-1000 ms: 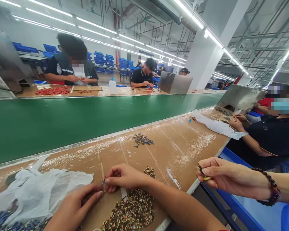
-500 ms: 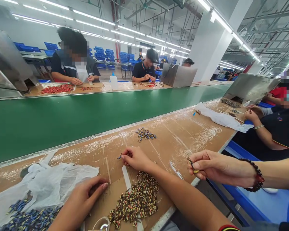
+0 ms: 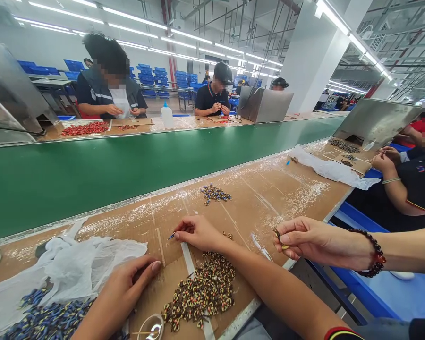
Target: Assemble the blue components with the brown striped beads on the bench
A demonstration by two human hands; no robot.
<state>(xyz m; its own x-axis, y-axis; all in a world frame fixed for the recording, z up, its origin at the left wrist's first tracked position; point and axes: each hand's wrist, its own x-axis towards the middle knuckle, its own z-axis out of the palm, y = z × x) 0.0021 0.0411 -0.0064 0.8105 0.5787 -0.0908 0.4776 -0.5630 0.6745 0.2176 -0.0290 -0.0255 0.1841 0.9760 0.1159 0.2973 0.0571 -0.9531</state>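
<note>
1. Your right hand [image 3: 198,233] pinches a small blue piece [image 3: 171,236] above the bench [image 3: 138,222], presumably by one end to leave its tip free; your left hand [image 3: 123,285] shows nothing held, thumb and forefinger apart.
2. The white sheet [image 3: 74,264] lies beside the blue pile [image 3: 56,316], left.
3. The brown-and-yellow pile [image 3: 201,290] sits between your forearms, probably for easy reach.
4. The piece points left (your fingers hide its other end), long axis roughly sideways.

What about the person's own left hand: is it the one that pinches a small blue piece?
No, the right hand pinches the small blue piece, while the left hand is apart from it.
</note>
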